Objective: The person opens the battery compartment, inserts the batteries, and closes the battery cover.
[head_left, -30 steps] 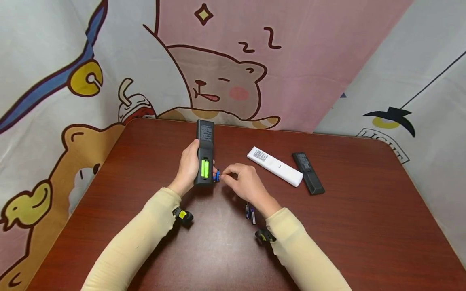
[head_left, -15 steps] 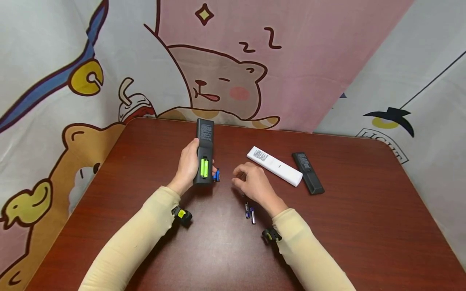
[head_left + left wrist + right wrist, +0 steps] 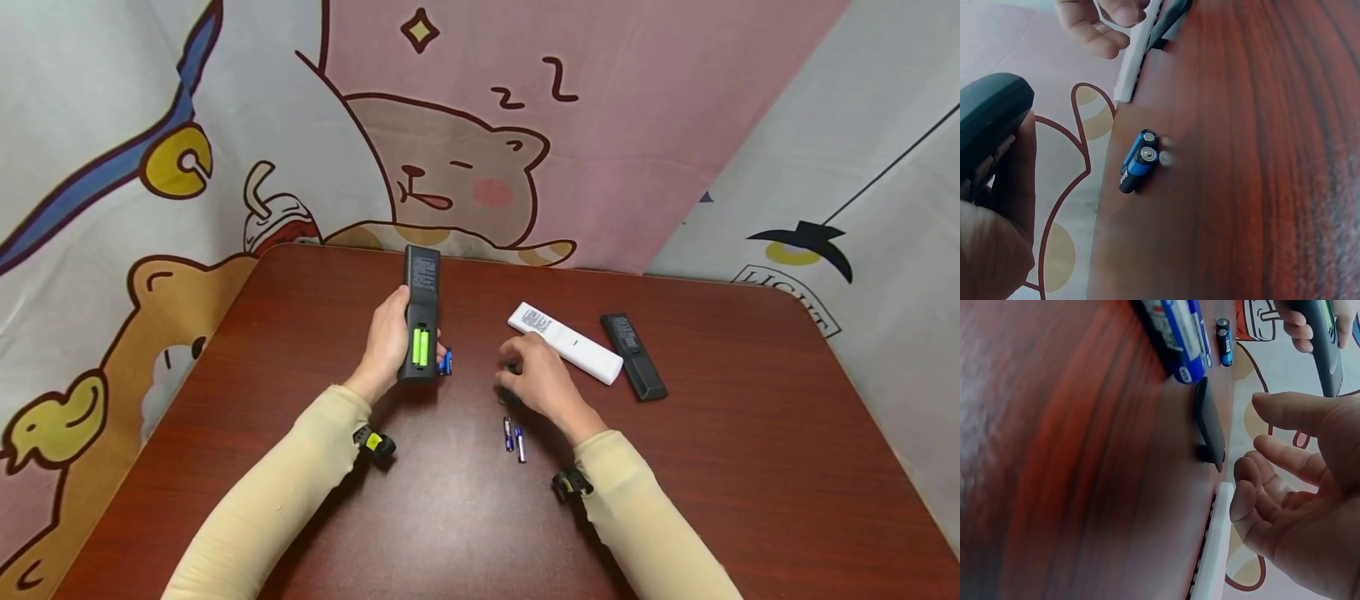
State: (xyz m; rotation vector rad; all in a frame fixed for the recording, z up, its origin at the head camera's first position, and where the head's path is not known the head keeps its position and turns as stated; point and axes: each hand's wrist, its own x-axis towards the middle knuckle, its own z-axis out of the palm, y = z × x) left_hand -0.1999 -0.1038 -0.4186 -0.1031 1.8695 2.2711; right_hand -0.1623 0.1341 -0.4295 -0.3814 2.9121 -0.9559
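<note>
My left hand [image 3: 387,337] grips a black remote control [image 3: 424,283], its back turned up. Two green batteries [image 3: 421,347] lie side by side in its uncovered compartment. Just right of the remote, two blue-and-black batteries [image 3: 1138,161] lie on the table. My right hand [image 3: 543,379] hovers with bent, spread fingers and nothing between them. Below its thumb is a small dark flat piece, seen in the right wrist view as a thin black cover [image 3: 1210,422] on the table, apart from the fingers. Two blue-and-white batteries [image 3: 514,439] lie nearer me.
A white remote [image 3: 577,346] lies face down beyond my right hand, and a smaller black remote [image 3: 634,358] lies right beside it. The brown wooden table [image 3: 750,467] ends at a cartoon-printed cloth [image 3: 637,125] behind.
My right hand has moved right, away from the blue-and-black batteries, to above the black cover, which now shows beside its thumb. My left hand and the remote have stayed nearly still.
</note>
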